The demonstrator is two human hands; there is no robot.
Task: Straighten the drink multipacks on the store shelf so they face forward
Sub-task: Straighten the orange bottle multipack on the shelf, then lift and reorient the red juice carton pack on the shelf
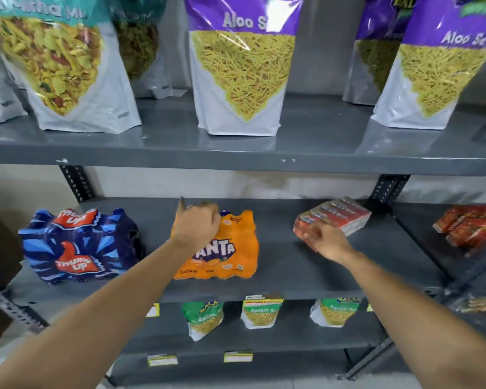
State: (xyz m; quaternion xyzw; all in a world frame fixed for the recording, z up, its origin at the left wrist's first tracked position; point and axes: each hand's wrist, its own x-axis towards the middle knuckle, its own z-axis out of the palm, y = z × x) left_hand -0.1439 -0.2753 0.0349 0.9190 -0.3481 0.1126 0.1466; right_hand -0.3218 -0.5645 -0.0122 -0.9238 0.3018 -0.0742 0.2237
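Three drink multipacks stand on the middle shelf [278,279]. A dark blue Thums Up pack [79,245] is at the left, its label facing forward. An orange Fanta pack [230,248] stands in the middle, label forward. My left hand [198,224] rests on the Fanta pack's top left corner with fingers curled over it. A red multipack [340,213] lies at the right, turned at an angle to the shelf edge. My right hand [324,241] grips that red pack's near left corner.
Large snack bags [242,68] stand on the upper shelf [236,155]. Smaller green snack bags [260,311] sit on the lower shelf. More red packs [472,226] lie on the neighbouring shelf at far right. Slotted metal uprights [387,189] frame the shelf.
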